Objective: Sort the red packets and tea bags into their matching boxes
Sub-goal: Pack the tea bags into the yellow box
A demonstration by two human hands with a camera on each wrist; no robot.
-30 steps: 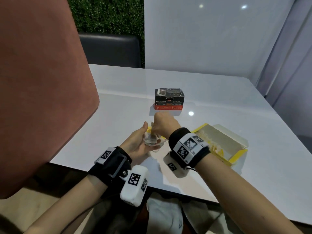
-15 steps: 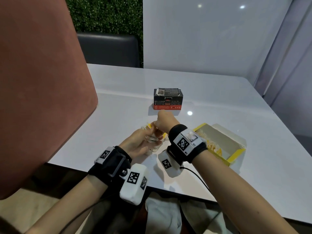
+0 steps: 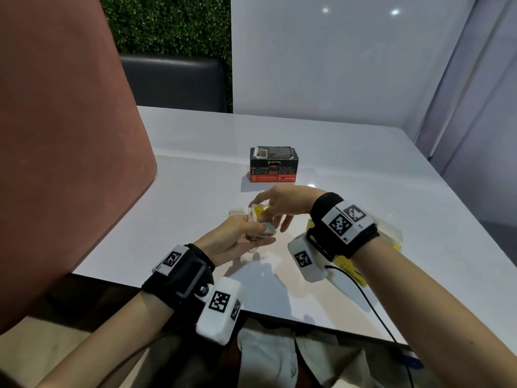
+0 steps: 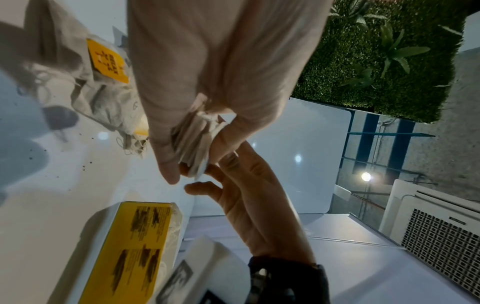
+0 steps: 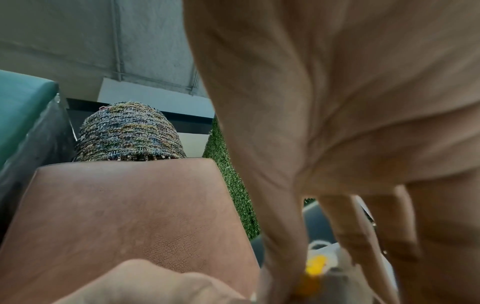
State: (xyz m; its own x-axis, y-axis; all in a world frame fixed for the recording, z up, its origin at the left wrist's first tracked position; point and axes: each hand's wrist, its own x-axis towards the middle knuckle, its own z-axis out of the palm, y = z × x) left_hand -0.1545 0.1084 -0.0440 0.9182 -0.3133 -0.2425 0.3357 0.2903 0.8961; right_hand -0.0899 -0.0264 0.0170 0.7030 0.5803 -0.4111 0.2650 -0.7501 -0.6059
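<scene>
My left hand (image 3: 251, 233) grips a stack of white tea bags (image 3: 258, 219) just above the table; the left wrist view shows the tea bag stack (image 4: 194, 142) squeezed between thumb and fingers. My right hand (image 3: 275, 210) reaches in from the right and pinches the top of the stack, at a yellow tag (image 5: 315, 265). More loose tea bags (image 4: 103, 98) lie on the table beyond my left hand. The black and red box (image 3: 273, 170) stands further back, with packets in its open top. The open yellow box (image 3: 391, 233) lies behind my right wrist, mostly hidden.
The white table (image 3: 195, 191) has bare surface left and right of the boxes. A brown chair back (image 3: 70, 135) stands close on the left, and a dark chair (image 3: 173, 82) sits at the far side. The yellow box's side (image 4: 135, 246) is near my right wrist.
My right hand was a fist over the stack; its wrist has swung right and its fingers now reach onto the stack's top. My left hand keeps holding the tea bags.
</scene>
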